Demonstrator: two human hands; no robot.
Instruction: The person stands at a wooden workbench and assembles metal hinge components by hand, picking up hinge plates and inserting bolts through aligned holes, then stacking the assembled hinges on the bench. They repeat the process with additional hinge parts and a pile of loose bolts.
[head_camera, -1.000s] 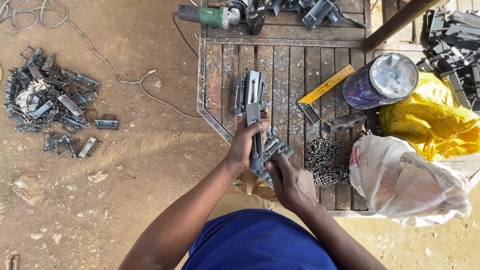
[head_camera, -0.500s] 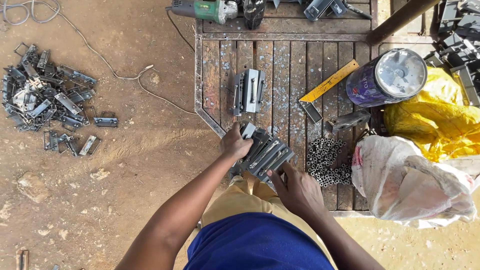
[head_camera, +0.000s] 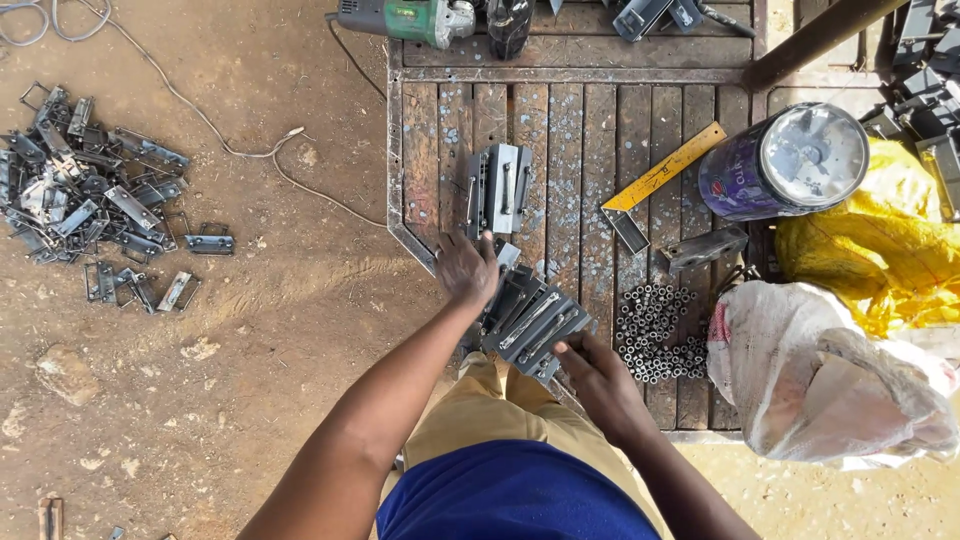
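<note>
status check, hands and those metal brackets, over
Left hand and right hand both grip bracket stack over wooden bench. Second stack just beyond. Nothing blocking.

Grey metal bracket stack (head_camera: 532, 322) – tilted diagonally, near slatted table's front edge.

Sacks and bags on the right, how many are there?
2. A white sack lies at the bench's lower right corner, and a yellow bag sits just above it, beside the paint can. More may be hidden beyond the picture's right edge.
</note>
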